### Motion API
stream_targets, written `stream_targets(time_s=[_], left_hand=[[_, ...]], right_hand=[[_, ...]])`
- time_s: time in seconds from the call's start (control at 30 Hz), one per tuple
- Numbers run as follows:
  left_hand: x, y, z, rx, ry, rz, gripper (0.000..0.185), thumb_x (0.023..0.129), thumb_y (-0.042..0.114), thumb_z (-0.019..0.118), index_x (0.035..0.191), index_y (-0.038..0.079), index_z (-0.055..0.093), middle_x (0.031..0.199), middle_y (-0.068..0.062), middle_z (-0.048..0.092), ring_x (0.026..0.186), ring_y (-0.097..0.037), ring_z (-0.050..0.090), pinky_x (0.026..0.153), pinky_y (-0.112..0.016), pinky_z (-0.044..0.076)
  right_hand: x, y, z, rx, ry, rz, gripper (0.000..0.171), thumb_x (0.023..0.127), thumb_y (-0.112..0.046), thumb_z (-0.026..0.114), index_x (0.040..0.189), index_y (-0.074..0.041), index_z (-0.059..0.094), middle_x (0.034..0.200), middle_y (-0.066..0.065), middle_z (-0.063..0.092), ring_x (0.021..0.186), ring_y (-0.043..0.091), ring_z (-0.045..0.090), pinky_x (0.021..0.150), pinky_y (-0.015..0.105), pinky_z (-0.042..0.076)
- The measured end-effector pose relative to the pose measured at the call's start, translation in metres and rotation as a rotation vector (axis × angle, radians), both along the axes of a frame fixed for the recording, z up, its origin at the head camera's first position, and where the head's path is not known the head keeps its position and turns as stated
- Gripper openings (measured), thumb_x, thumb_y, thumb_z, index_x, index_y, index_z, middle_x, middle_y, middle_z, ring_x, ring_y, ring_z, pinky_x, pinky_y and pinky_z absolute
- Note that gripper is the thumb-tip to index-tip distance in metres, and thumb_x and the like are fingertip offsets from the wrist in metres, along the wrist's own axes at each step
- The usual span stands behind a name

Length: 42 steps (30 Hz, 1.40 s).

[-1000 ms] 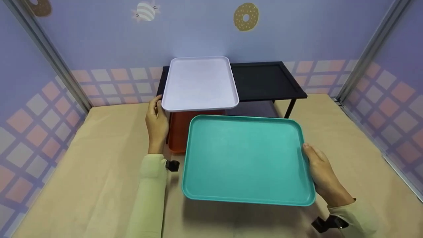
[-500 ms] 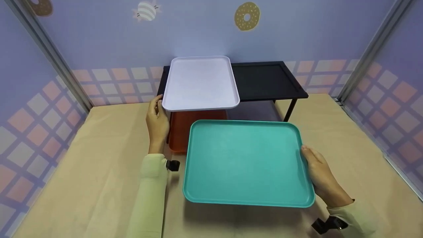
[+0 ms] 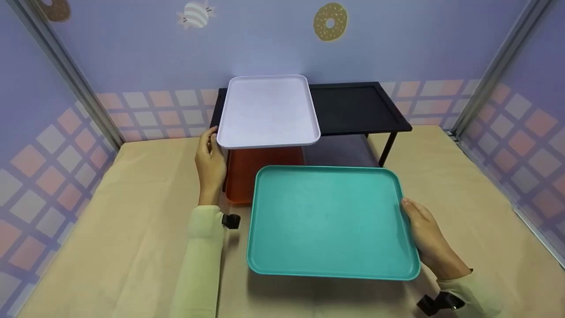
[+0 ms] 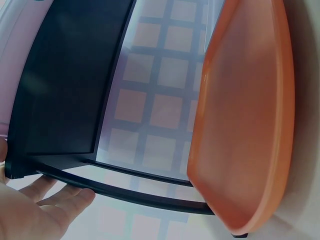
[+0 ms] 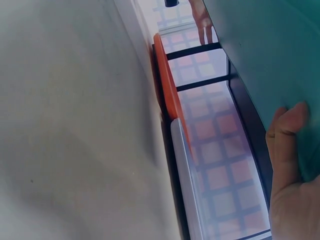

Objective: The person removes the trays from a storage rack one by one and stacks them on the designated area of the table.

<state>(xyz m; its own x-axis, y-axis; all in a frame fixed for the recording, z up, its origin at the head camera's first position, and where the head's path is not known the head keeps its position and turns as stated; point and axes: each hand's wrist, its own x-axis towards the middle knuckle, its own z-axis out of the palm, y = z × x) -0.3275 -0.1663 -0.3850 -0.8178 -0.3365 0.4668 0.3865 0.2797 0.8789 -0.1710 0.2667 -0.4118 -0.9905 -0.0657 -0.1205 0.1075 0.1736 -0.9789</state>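
A teal tray (image 3: 331,223), face up, is held above the table by its right edge. My right hand (image 3: 428,232) grips that edge with the thumb over the rim; in the right wrist view the fingers (image 5: 285,142) lie against its underside. At the back, a white tray (image 3: 269,112) sits on the left half of a black two-level rack (image 3: 359,108), its front edge overhanging. My left hand (image 3: 210,163) holds the rack's front left corner beside the white tray, fingers along the leg (image 4: 140,196) in the left wrist view.
Below the rack top, an orange tray (image 3: 240,181) lies at left and a grey tray (image 3: 340,148) at right, partly hidden by the teal tray. Patterned walls (image 3: 154,48) close in the back and sides. Beige cloth (image 3: 132,229) covers the table.
The teal tray and my right hand have moved slightly down toward the body, uncovering more of the lower trays. My left hand, the rack and the white tray stay still.
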Motion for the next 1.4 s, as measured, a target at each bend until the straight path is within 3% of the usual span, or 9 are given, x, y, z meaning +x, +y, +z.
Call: stream_targets(time_s=[0.13, 0.27, 0.6, 0.9, 1.13, 1.4], left_hand=[[0.0, 0.001, 0.001, 0.011, -0.004, -0.004, 0.037, 0.112, 0.021, 0.04, 0.14, 0.004, 0.058, 0.113, -0.016, 0.061, 0.095, -0.029, 0.054, 0.078, -0.027, 0.039], [-0.001, 0.001, 0.002, 0.002, -0.011, 0.008, 0.037, 0.112, 0.021, 0.041, 0.14, 0.005, 0.058, 0.116, -0.017, 0.062, 0.096, -0.026, 0.054, 0.079, -0.027, 0.039], [-0.001, -0.001, 0.0, -0.016, -0.009, 0.015, 0.036, 0.112, 0.02, 0.041, 0.139, 0.004, 0.058, 0.122, -0.017, 0.063, 0.099, -0.022, 0.056, 0.081, -0.028, 0.041], [-0.003, -0.002, 0.0, -0.005, -0.013, 0.005, 0.036, 0.112, 0.019, 0.041, 0.14, 0.003, 0.057, 0.131, -0.017, 0.063, 0.105, -0.023, 0.058, 0.084, -0.03, 0.043], [-0.002, -0.001, 0.001, -0.007, -0.012, 0.007, 0.035, 0.112, 0.018, 0.042, 0.14, 0.004, 0.058, 0.126, -0.018, 0.064, 0.101, -0.024, 0.057, 0.081, -0.029, 0.042], [-0.002, -0.002, -0.001, -0.012, -0.008, 0.016, 0.035, 0.112, 0.018, 0.042, 0.139, 0.004, 0.058, 0.122, -0.018, 0.064, 0.1, -0.029, 0.057, 0.08, -0.029, 0.04]], right_hand=[[0.001, 0.002, -0.002, -0.01, 0.0, 0.006, 0.083, 0.108, -0.058, 0.026, 0.163, 0.001, 0.006, 0.161, 0.027, 0.025, 0.141, 0.038, 0.038, 0.1, 0.035, 0.047], [0.001, 0.003, -0.004, -0.016, 0.002, 0.002, 0.081, 0.108, -0.057, 0.026, 0.162, 0.001, 0.01, 0.16, 0.025, 0.028, 0.14, 0.035, 0.039, 0.099, 0.03, 0.047], [0.001, 0.001, -0.01, 0.005, -0.024, 0.0, 0.08, 0.109, -0.057, 0.024, 0.162, 0.002, 0.011, 0.16, 0.024, 0.03, 0.141, 0.036, 0.039, 0.102, 0.033, 0.047], [0.001, -0.003, -0.014, -0.018, -0.038, 0.011, 0.081, 0.11, -0.054, 0.024, 0.162, 0.004, 0.004, 0.166, 0.027, 0.017, 0.15, 0.041, 0.026, 0.119, 0.059, 0.026], [0.0, -0.005, -0.019, -0.028, -0.042, 0.025, 0.081, 0.11, -0.055, 0.025, 0.162, 0.003, 0.005, 0.164, 0.026, 0.021, 0.147, 0.041, 0.03, 0.116, 0.06, 0.029], [0.0, -0.008, -0.023, -0.039, -0.066, 0.027, 0.08, 0.11, -0.053, 0.027, 0.162, 0.003, 0.002, 0.166, 0.027, 0.015, 0.15, 0.041, 0.024, 0.119, 0.062, 0.022]])
